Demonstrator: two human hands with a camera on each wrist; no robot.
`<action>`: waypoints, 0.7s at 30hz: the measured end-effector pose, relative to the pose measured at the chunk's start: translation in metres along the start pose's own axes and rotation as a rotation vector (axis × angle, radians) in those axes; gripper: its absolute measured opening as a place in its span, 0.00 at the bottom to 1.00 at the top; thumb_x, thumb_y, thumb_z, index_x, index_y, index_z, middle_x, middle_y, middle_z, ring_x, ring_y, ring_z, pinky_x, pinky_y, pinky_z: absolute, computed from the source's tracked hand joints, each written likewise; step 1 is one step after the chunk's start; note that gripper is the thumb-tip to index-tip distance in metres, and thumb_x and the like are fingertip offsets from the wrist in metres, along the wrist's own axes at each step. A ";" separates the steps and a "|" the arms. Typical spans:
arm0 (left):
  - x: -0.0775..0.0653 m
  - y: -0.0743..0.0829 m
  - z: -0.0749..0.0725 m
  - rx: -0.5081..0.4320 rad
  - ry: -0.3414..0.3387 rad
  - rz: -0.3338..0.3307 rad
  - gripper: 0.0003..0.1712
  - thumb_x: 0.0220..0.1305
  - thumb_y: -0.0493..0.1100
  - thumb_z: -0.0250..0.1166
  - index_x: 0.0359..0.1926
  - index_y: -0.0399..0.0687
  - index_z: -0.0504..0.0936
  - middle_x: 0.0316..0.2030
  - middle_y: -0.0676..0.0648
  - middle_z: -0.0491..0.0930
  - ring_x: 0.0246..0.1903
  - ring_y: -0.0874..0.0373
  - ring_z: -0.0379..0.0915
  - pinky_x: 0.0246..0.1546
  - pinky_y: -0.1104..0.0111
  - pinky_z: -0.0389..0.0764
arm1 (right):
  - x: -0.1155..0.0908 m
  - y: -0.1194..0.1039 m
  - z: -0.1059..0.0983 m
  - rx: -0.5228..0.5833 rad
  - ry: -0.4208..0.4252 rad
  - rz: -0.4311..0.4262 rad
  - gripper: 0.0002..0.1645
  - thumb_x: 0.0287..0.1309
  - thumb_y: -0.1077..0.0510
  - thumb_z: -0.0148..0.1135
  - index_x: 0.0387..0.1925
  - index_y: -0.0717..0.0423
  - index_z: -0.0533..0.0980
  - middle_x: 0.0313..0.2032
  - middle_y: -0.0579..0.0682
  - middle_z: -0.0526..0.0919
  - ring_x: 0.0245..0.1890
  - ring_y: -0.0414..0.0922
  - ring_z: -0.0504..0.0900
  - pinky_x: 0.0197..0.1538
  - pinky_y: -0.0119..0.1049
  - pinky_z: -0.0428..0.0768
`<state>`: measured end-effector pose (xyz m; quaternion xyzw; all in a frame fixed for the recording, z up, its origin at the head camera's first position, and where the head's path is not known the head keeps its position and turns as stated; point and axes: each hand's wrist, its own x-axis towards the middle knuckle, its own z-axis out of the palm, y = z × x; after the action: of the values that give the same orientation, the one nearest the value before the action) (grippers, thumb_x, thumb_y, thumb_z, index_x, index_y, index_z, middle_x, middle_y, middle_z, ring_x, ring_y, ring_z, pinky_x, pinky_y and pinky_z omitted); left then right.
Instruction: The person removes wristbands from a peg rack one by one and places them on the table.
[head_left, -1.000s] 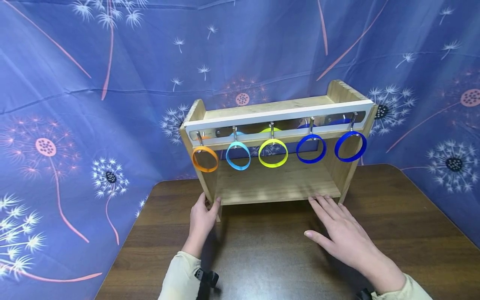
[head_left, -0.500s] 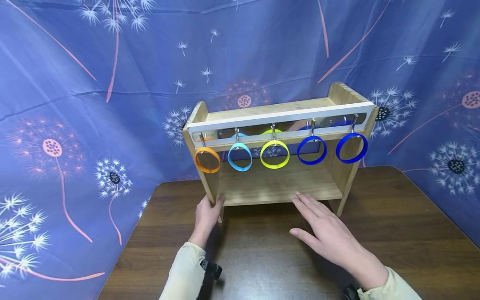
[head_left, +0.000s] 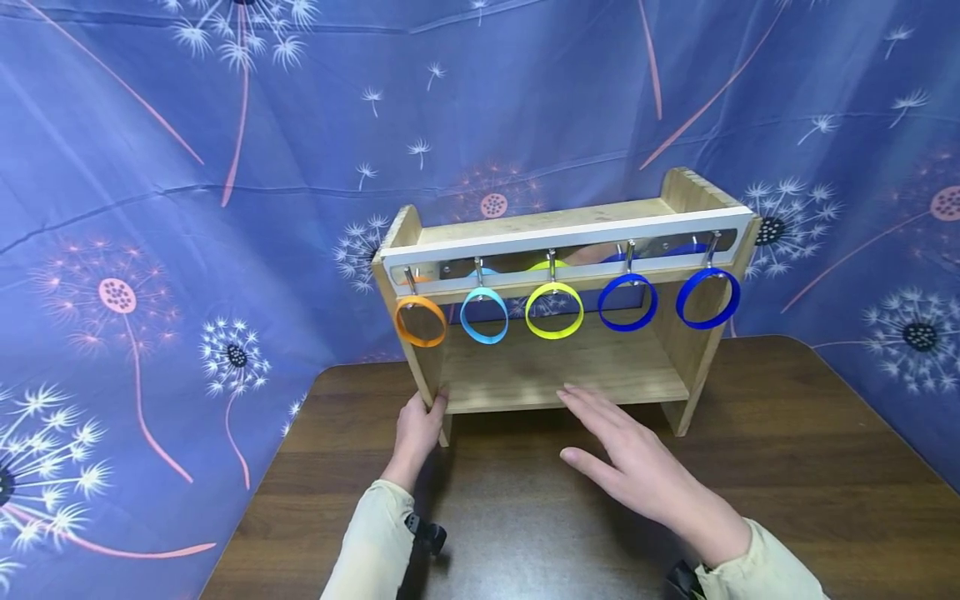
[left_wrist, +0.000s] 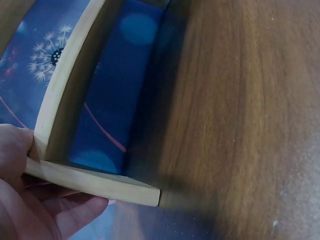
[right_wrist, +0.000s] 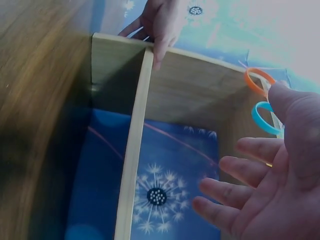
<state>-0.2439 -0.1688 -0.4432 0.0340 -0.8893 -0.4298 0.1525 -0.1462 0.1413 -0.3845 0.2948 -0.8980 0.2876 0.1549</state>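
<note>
A small wooden shelf [head_left: 517,375] stands on the table, a white bar across its upper front. From hooks on this bar hang an orange ring [head_left: 423,342], a light blue ring [head_left: 486,339], a yellow ring [head_left: 555,335] and two dark blue rings [head_left: 628,327]. My left hand [head_left: 417,433] grips the lower left side panel, thumb inside and fingers outside, as the left wrist view confirms. My right hand [head_left: 637,467] is before the lower board's front edge with its fingers extended and spread. It holds nothing; whether its fingertips touch the board I cannot tell.
The dark wooden table [head_left: 810,475] has rounded back corners. Behind it hangs a blue cloth [head_left: 270,142] with dandelion prints. Dark wrist cameras are strapped at both sleeves, the left camera [head_left: 427,535] showing below the left hand.
My right hand has moved left along the shelf's front, from near its right end to the middle. The left hand keeps its grip, and the head view has shifted slightly.
</note>
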 end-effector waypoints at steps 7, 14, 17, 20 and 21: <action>-0.001 0.000 -0.001 -0.003 0.001 0.002 0.17 0.70 0.53 0.58 0.31 0.45 0.76 0.22 0.48 0.75 0.27 0.50 0.73 0.34 0.55 0.75 | 0.010 -0.007 0.001 0.082 -0.005 -0.022 0.37 0.66 0.44 0.59 0.72 0.47 0.61 0.71 0.48 0.62 0.69 0.52 0.63 0.63 0.56 0.65; -0.001 0.000 -0.001 -0.019 -0.002 -0.008 0.17 0.70 0.53 0.58 0.31 0.45 0.76 0.23 0.47 0.76 0.27 0.50 0.73 0.35 0.55 0.75 | 0.021 -0.014 0.005 0.141 0.020 -0.024 0.35 0.66 0.45 0.59 0.71 0.44 0.62 0.69 0.46 0.65 0.68 0.49 0.65 0.63 0.53 0.66; -0.002 0.000 0.000 -0.018 -0.003 -0.011 0.17 0.70 0.53 0.58 0.32 0.45 0.76 0.24 0.47 0.75 0.28 0.51 0.72 0.35 0.55 0.75 | 0.026 -0.016 0.007 0.165 0.045 -0.030 0.34 0.66 0.45 0.60 0.70 0.43 0.63 0.68 0.46 0.67 0.67 0.46 0.66 0.62 0.50 0.68; -0.002 -0.001 0.002 -0.021 -0.004 -0.018 0.17 0.70 0.54 0.58 0.32 0.46 0.77 0.23 0.47 0.74 0.28 0.50 0.71 0.34 0.55 0.74 | 0.033 -0.020 0.010 0.182 0.066 -0.041 0.33 0.66 0.45 0.60 0.70 0.43 0.65 0.67 0.45 0.69 0.66 0.44 0.68 0.62 0.48 0.69; -0.002 -0.001 0.002 -0.020 -0.003 -0.018 0.17 0.70 0.54 0.58 0.32 0.46 0.77 0.23 0.47 0.74 0.28 0.51 0.71 0.34 0.55 0.74 | 0.035 -0.021 0.011 0.185 0.072 -0.047 0.33 0.65 0.45 0.60 0.69 0.43 0.65 0.66 0.45 0.70 0.66 0.44 0.68 0.62 0.48 0.69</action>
<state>-0.2430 -0.1673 -0.4456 0.0396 -0.8848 -0.4401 0.1478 -0.1616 0.1058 -0.3685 0.3183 -0.8542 0.3760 0.1662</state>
